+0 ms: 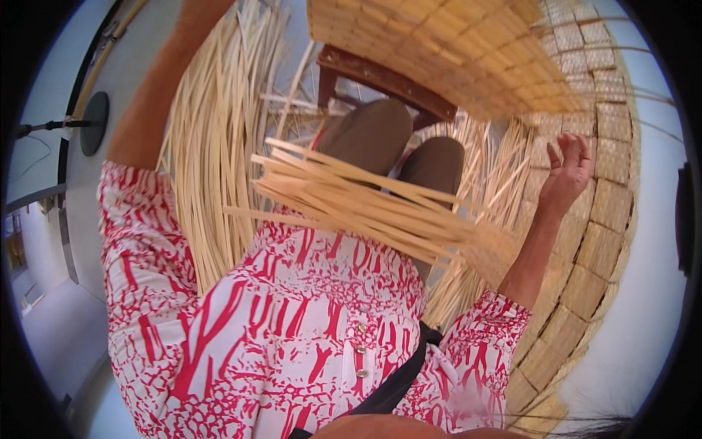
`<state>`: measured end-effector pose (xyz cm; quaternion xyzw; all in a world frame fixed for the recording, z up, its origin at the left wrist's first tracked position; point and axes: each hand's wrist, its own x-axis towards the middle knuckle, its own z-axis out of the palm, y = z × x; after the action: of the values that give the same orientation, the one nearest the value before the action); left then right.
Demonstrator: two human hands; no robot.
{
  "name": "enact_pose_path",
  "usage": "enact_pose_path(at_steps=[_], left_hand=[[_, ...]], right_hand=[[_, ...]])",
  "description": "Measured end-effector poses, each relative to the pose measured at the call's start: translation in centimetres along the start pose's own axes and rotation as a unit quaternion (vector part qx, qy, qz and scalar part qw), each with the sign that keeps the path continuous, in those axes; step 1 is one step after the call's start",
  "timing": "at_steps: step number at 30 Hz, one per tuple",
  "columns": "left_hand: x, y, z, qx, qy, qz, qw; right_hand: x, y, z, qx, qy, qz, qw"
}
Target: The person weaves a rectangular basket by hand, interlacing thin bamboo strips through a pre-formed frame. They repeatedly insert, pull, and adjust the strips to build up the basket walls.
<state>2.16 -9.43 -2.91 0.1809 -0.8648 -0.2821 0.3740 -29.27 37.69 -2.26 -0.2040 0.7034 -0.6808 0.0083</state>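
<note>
My left forearm reaches up past the top edge at the upper left, and that hand is out of sight. My right hand (568,170) is raised at the right, empty, its fingers apart and loosely bent, in front of a woven straw mat (610,197). Across my thighs lies a loose bundle of pale flat strips (351,197). A long pile of similar strips (212,146) runs beside my left leg, and more strips (504,161) lie to my right. A woven panel (431,44) of light straw squares hangs over the top middle.
A dark red-brown wooden stool (380,77) stands beyond my knees, under the panel. At the far left are a round black stand base (95,124) and a long pole (99,62). The wide mat curves down the right side, with thin stakes at its upper part.
</note>
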Motion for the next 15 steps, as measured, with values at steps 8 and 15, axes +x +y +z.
enact_pose_path(at_steps=[8, 15], left_hand=[[-13.3, 5.5, 6.2, -0.101, -0.496, -0.019, 0.862], [-13.9, 6.3, 5.9, -0.131, -0.566, -0.113, 0.806]], right_hand=[[-12.8, 0.7, 5.5, -0.272, -0.474, -0.089, 0.833], [-13.1, -0.2, 7.4, -0.365, -0.561, -0.119, 0.733]])
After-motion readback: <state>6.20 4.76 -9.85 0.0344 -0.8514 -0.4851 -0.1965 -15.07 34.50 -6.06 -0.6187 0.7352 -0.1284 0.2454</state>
